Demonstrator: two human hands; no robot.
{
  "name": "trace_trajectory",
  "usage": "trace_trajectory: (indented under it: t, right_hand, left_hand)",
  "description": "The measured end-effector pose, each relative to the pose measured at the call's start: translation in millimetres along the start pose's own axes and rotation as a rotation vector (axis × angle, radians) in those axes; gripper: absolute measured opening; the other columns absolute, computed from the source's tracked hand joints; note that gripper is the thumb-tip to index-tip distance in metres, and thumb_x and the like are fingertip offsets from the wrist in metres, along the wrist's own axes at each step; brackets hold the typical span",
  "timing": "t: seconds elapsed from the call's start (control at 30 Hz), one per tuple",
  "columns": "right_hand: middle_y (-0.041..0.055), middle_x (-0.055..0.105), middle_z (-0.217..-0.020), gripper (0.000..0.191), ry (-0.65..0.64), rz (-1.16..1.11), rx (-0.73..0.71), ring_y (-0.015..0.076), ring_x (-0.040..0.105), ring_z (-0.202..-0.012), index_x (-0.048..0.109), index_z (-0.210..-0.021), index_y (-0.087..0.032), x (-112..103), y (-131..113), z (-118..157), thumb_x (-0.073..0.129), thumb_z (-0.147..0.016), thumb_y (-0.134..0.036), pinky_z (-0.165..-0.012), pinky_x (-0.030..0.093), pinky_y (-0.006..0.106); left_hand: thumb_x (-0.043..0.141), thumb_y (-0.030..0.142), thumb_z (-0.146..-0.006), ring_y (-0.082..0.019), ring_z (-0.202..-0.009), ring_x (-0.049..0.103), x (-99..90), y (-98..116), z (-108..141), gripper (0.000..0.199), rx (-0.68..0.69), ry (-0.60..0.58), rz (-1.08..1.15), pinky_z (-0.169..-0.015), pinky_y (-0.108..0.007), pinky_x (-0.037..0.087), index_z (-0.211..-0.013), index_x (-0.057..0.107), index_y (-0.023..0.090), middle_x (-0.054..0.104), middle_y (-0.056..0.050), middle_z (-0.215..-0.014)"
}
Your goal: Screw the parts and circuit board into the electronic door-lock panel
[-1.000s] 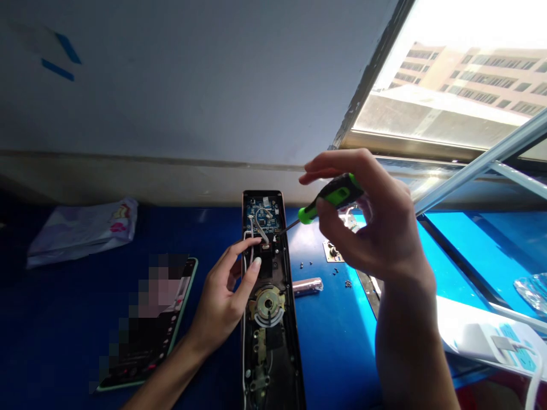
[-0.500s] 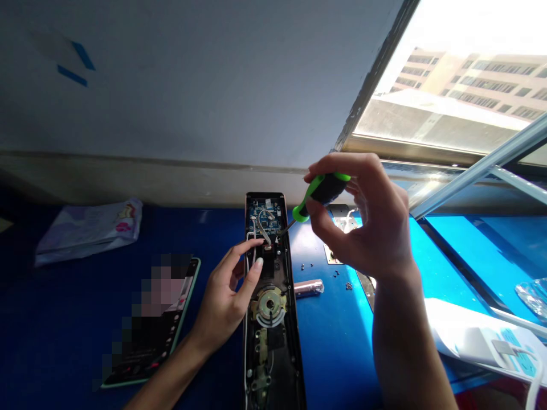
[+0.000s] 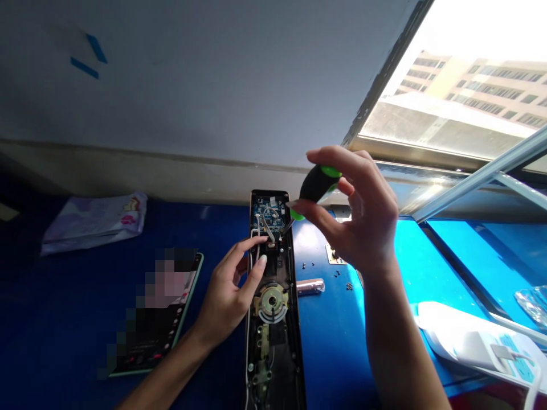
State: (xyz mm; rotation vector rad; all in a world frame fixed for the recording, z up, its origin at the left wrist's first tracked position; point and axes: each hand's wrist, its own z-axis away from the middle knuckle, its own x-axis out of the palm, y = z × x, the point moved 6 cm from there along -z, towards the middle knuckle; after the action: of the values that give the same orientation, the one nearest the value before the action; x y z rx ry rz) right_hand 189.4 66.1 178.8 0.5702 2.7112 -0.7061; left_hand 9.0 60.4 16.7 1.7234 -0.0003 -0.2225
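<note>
A long black housing (image 3: 284, 319) with its inside exposed lies on the blue table, probably an electronic door lock panel. It contains a blue circuit board (image 3: 269, 213), white cables and a round metal part (image 3: 272, 303). My left hand (image 3: 233, 285) rests at its left side, index finger and thumb apart over the inside, near a cable connector (image 3: 271, 244); the other fingers are partly hidden. My right hand (image 3: 359, 210) grips a black and green screwdriver (image 3: 316, 183) by its handle. The tilted shaft reaches down to the housing's right side by the board; its tip is hard to make out.
Small dark screws (image 3: 349, 286) lie right of the housing, near a wrapped copper-coloured cylinder (image 3: 311, 286) and a metal plate (image 3: 335, 254). A phone (image 3: 188, 302) and a plastic packet (image 3: 96, 222) lie left. A white power device (image 3: 474, 336) with a cable is at the right.
My right hand has moved slightly left and turned the screwdriver handle, which now stands more upright. My left hand keeps its place on the housing. The whole view has shifted a little.
</note>
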Motion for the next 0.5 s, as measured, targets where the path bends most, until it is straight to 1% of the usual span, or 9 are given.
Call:
trace_trajectory:
  t: [0.07, 0.13, 0.17, 0.27, 0.3, 0.33, 0.37, 0.43, 0.5]
  right_hand:
    - [0.0013, 0.069, -0.132, 0.040, -0.041, -0.068, 0.049, 0.0284, 0.071, -0.115, 0.066, -0.135, -0.042, 1, 3, 0, 0.066, -0.097, -0.028, -0.092, 0.067, 0.049]
    - [-0.0006, 0.069, -0.136, 0.042, -0.070, -0.101, 0.082, 0.0290, 0.073, -0.115, 0.063, -0.137, -0.046, 1, 4, 1, 0.058, -0.100, -0.026, -0.095, 0.067, 0.052]
    - [-0.0005, 0.071, -0.132, 0.042, -0.057, -0.095, 0.079, 0.0290, 0.074, -0.112, 0.064, -0.136, -0.047, -1, 5, 1, 0.059, -0.100, -0.026, -0.093, 0.067, 0.051]
    - [0.0011, 0.074, -0.106, 0.037, 0.037, -0.025, -0.010, 0.0274, 0.075, -0.097, 0.072, -0.125, -0.044, -8, 2, 0, 0.076, -0.091, -0.030, -0.079, 0.069, 0.046]
    - [0.0012, 0.072, -0.101, 0.036, 0.063, -0.005, -0.037, 0.0266, 0.073, -0.094, 0.075, -0.122, -0.043, -10, 1, -1, 0.079, -0.088, -0.031, -0.077, 0.068, 0.045]
    - [0.0014, 0.071, -0.100, 0.035, 0.070, -0.003, -0.056, 0.0263, 0.072, -0.094, 0.076, -0.121, -0.042, -10, 0, -2, 0.079, -0.088, -0.031, -0.077, 0.068, 0.045]
    - [0.0015, 0.072, -0.104, 0.035, 0.057, -0.024, -0.059, 0.0266, 0.072, -0.098, 0.075, -0.124, -0.042, -10, 0, -2, 0.076, -0.091, -0.030, -0.082, 0.067, 0.047]
    - [0.0005, 0.073, -0.123, 0.040, -0.019, -0.131, -0.017, 0.0280, 0.072, -0.112, 0.070, -0.133, -0.042, -6, 1, -4, 0.062, -0.099, -0.024, -0.093, 0.066, 0.051]
    - [-0.0019, 0.072, -0.134, 0.046, -0.093, -0.236, 0.011, 0.0285, 0.072, -0.120, 0.066, -0.138, -0.042, -3, 2, -4, 0.056, -0.100, -0.018, -0.096, 0.066, 0.052]
  left_hand:
    - [0.062, 0.043, -0.100, -0.028, -0.122, 0.070, -0.1, 2, 0, 0.036, 0.007, 0.005, -0.012, -0.106, -0.041, 0.057, -0.131, 0.065, 0.027, 0.070, -0.006, -0.138]
    - [0.063, 0.043, -0.100, -0.028, -0.121, 0.070, 0.2, 3, 0, 0.035, 0.009, 0.006, -0.008, -0.106, -0.041, 0.057, -0.130, 0.066, 0.026, 0.070, -0.006, -0.137]
    - [0.063, 0.043, -0.100, -0.028, -0.121, 0.070, 0.4, 3, 0, 0.035, 0.007, 0.005, -0.001, -0.107, -0.042, 0.056, -0.130, 0.066, 0.026, 0.071, -0.006, -0.137]
    - [0.063, 0.043, -0.100, -0.027, -0.120, 0.070, 1.0, 3, -1, 0.036, 0.004, 0.003, 0.013, -0.107, -0.042, 0.056, -0.131, 0.065, 0.025, 0.070, -0.007, -0.137]
    - [0.063, 0.043, -0.100, -0.027, -0.118, 0.071, 1.0, 3, -1, 0.036, 0.006, 0.004, 0.012, -0.106, -0.042, 0.056, -0.131, 0.065, 0.025, 0.070, -0.007, -0.136]
    - [0.063, 0.044, -0.099, -0.026, -0.116, 0.071, 0.9, 2, -1, 0.037, 0.008, 0.006, 0.008, -0.105, -0.041, 0.057, -0.131, 0.065, 0.025, 0.070, -0.007, -0.136]
    - [0.063, 0.044, -0.099, -0.026, -0.115, 0.072, 0.7, 2, -1, 0.037, 0.010, 0.009, 0.003, -0.104, -0.040, 0.057, -0.131, 0.065, 0.025, 0.070, -0.007, -0.136]
    - [0.063, 0.045, -0.099, -0.026, -0.114, 0.072, 0.3, 1, -1, 0.037, 0.012, 0.012, -0.008, -0.103, -0.040, 0.057, -0.131, 0.066, 0.025, 0.070, -0.007, -0.137]
    - [0.063, 0.044, -0.100, -0.026, -0.115, 0.071, 0.2, 1, -1, 0.036, 0.013, 0.010, -0.014, -0.105, -0.040, 0.057, -0.130, 0.066, 0.025, 0.070, -0.007, -0.136]
